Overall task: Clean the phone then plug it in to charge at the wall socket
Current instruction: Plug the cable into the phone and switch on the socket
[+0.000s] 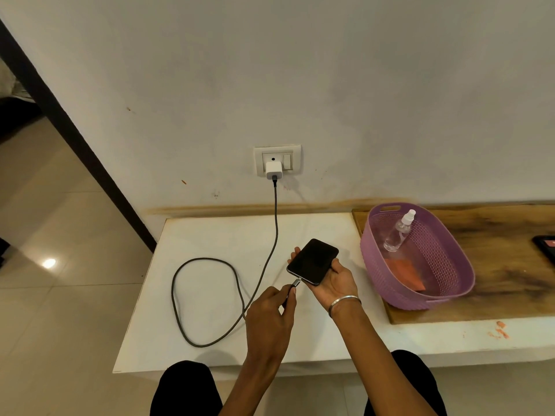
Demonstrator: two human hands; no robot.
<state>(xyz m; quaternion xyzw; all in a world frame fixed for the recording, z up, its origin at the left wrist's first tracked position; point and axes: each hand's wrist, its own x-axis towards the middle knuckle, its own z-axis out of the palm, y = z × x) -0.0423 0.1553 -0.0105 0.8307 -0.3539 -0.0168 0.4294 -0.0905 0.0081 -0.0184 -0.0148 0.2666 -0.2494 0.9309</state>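
Right hand point(333, 283) cradles glossy black slab phone point(312, 261); left hand point(270, 316) pinches braided cable's metal plug point(295, 283) at its port.

- In front of me is a white wall point(330, 70) with some small marks.
- On my left a dark frame point(75, 145) stands beside the tiled floor point(45, 295), which reflects a lamp.
- A white table point(210, 235) touches a wooden board point(510, 250).

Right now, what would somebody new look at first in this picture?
Probably the two hands in the middle: the right hand holds a black phone while the left hand pinches the cable plug at its bottom edge. Next, the white charger in the wall socket, and the purple basket on the right.
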